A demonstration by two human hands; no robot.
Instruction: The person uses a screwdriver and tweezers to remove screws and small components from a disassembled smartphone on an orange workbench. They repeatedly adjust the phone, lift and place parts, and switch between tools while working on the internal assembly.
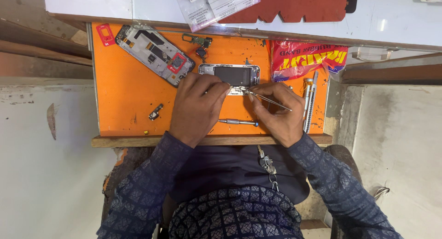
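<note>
Head view: the left hand (197,105) lies curled over the near end of an opened phone body (232,76), fingertips pressing on it. The right hand (275,111) pinches thin tweezers (267,99), tips touching the phone just beside the left fingertips. A small screwdriver (237,122) lies between the wrists; a second phone frame (155,54) sits beyond the left hand.

orange worktop (124,101) | wooden front edge (138,141) | white counter (396,23) behind | pale concrete floor (41,174)

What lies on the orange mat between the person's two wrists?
In the head view, a small screwdriver lies on the orange mat between the left hand and right hand.
</note>
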